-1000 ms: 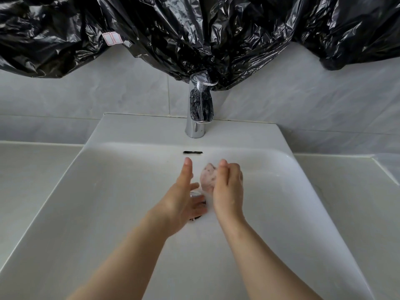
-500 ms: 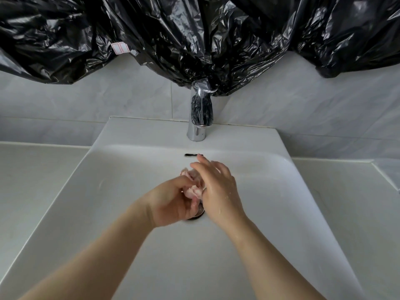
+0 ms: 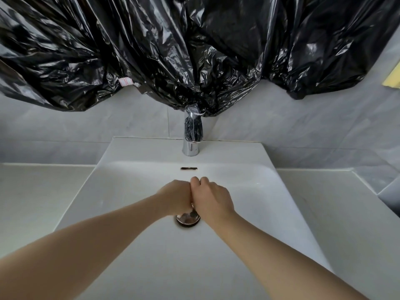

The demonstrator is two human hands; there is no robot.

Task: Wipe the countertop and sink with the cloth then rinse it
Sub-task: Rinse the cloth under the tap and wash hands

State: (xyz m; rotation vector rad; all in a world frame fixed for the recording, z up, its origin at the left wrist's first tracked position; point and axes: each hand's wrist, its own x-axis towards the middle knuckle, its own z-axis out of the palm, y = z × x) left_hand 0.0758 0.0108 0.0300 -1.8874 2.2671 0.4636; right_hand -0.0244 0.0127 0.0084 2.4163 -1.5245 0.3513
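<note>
Cloth is wrapped out of sight inside the two fists, so none of it shows. The left hand (image 3: 175, 198) and right hand (image 3: 211, 199) are both curled tight, knuckles pressed together at the centre of the frame, just above the one round metal drain (image 3: 187, 219). They hang over one white sink (image 3: 129, 213), with one overflow slot (image 3: 189, 168) and one chrome faucet (image 3: 191, 135) above them in the frame. Pale countertop (image 3: 32, 202) runs along both sides of the sink. Behind it is a grey tiled wall (image 3: 86, 126), and crumpled black plastic sheeting (image 3: 151, 50) fills the top of the frame.
</note>
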